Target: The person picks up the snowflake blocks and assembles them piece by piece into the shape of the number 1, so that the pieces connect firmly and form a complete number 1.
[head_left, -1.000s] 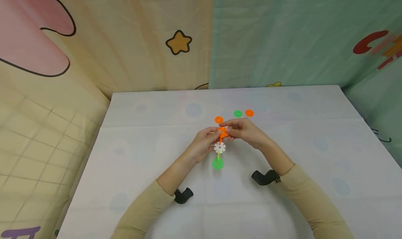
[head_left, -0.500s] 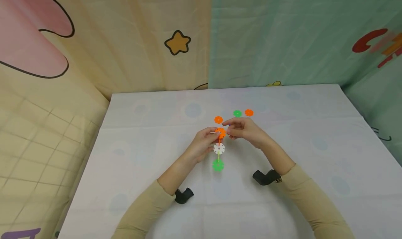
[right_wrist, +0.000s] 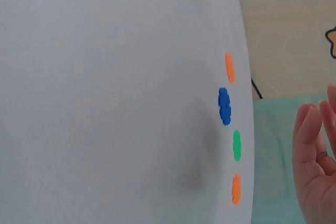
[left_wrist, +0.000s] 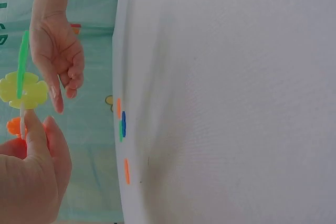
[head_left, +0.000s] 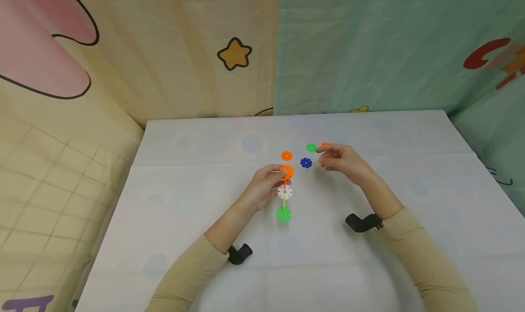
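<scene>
My left hand [head_left: 264,186] pinches the top of a chain of notched plastic discs by an orange disc [head_left: 288,171]. Below it a white disc [head_left: 285,192], a yellow disc [left_wrist: 37,94] and a green disc [head_left: 283,214] follow, slotted together, some turned edge-on. The left wrist view shows them above the fingertips. My right hand [head_left: 342,164] hovers to the right with nothing in it, its fingers loosely bent. Its fingertips are close to a loose green disc [head_left: 311,147] and overlap a loose orange disc [head_left: 326,144] in the head view.
A dark blue disc [head_left: 306,163] lies on the white-covered table [head_left: 205,166] between the two hands. Another orange disc [head_left: 286,156] lies just beyond the chain. Printed curtains [head_left: 357,48] hang behind the table's far edge.
My right hand has moved away from the chain, rightward and a little farther back. The blue disc, mostly hidden behind it earlier, now shows. My left hand keeps the chain almost in place.
</scene>
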A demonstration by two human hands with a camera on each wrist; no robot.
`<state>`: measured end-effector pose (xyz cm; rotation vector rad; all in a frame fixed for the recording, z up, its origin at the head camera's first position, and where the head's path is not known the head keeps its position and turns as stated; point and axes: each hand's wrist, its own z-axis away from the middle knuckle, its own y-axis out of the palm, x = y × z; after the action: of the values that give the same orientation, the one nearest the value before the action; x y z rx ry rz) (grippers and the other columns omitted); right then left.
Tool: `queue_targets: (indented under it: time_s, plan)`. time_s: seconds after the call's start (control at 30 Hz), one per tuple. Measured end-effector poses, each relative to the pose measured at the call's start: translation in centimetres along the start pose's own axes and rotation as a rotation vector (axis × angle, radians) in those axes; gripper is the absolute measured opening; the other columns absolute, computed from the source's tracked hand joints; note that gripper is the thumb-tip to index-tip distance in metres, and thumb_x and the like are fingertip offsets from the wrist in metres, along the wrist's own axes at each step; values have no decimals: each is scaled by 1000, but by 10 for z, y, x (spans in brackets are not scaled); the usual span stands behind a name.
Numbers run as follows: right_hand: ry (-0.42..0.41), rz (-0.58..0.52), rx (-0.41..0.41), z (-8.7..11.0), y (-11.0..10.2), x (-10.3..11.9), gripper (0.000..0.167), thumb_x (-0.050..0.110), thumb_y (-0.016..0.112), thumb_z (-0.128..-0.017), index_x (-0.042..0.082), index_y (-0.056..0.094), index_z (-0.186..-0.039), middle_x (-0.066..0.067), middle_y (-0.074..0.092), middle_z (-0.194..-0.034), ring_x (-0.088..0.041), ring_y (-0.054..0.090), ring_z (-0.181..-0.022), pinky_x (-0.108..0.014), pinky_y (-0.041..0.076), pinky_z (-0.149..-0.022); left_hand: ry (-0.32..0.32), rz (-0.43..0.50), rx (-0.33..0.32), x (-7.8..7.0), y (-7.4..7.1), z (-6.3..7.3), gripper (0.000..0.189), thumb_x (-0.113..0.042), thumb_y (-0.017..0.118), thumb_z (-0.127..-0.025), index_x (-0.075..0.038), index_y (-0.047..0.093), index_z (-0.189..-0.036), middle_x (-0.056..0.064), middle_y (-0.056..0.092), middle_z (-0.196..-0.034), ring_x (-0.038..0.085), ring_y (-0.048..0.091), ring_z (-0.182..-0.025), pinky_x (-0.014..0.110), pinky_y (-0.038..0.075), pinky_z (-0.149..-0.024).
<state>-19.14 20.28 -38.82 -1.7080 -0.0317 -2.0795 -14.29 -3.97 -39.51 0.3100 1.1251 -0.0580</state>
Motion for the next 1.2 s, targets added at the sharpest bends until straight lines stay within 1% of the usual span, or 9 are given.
queue_targets:
  time_s: [0.07,0.17,0.3,0.47,0.7,0.8,0.97,1.1,1.2]
  plan:
    - [11,15,-11,-2,-5,-2,42,5,60,-90,-9,47,-128,-3,57,-89,-23,59,-86,-23,51,-75,4,3,-5,0,0,0,24,-8,50,-96,2,54,-118,12,61,-100,13,63,-81,15,43,-55]
    - [33,41,-3,-7,-7,-6,42,3,59,-89,-9,48,-127,-6,57,-90,-25,58,-86,-23,51,-75,4,11,-12,0,-1,0,24,-8,50,-96,2,54,-118,7,60,-95,13,64,-80,14,42,-54]
    - [72,96,3,-19,-3,-15,40,3,61,-87,-9,51,-124,-9,55,-92,-18,56,-82,-21,51,-73,-1,11,-13,1,-2,0,24,-9,50,-96,2,54,-117,8,61,-96,13,64,-80,14,41,-53]
    - [94,177,-36,-34,8,-22,38,4,67,-84,-7,57,-118,-12,55,-94,-16,53,-77,-18,50,-68,1,14,-15,1,-2,0,23,-9,51,-96,2,55,-116,9,62,-97,15,63,-82,15,45,-55]
    - [83,399,-133,-49,24,-20,35,12,75,-78,-2,63,-108,-10,53,-83,-17,48,-66,-23,41,-57,-27,3,-29,-1,-2,-2,24,-11,53,-96,0,55,-117,8,63,-99,15,63,-85,16,44,-57]
    - [80,465,-163,-53,27,-21,34,15,78,-76,-1,64,-103,-9,51,-79,-18,46,-64,-25,39,-55,-33,1,-26,-1,-1,-3,25,-12,53,-96,0,55,-118,8,63,-101,15,63,-87,17,46,-59]
    - [79,519,-160,-56,30,-21,34,17,80,-74,0,63,-97,-8,50,-75,-17,44,-61,-26,37,-53,-33,2,-27,-2,-1,-2,23,-12,52,-96,0,55,-116,6,63,-97,14,63,-85,16,44,-55]
    - [85,528,-153,-56,32,-18,33,14,80,-73,-1,60,-96,-8,49,-76,-18,44,-64,-26,36,-55,-28,7,-19,-2,0,-2,22,-11,52,-96,0,55,-114,6,62,-96,14,62,-84,16,43,-55]
    - [96,507,-142,-55,33,-17,31,12,78,-75,0,59,-96,-8,48,-75,-19,44,-64,-26,38,-55,-22,11,-14,-1,0,-1,22,-11,52,-96,0,55,-115,6,62,-97,14,62,-85,17,44,-56]
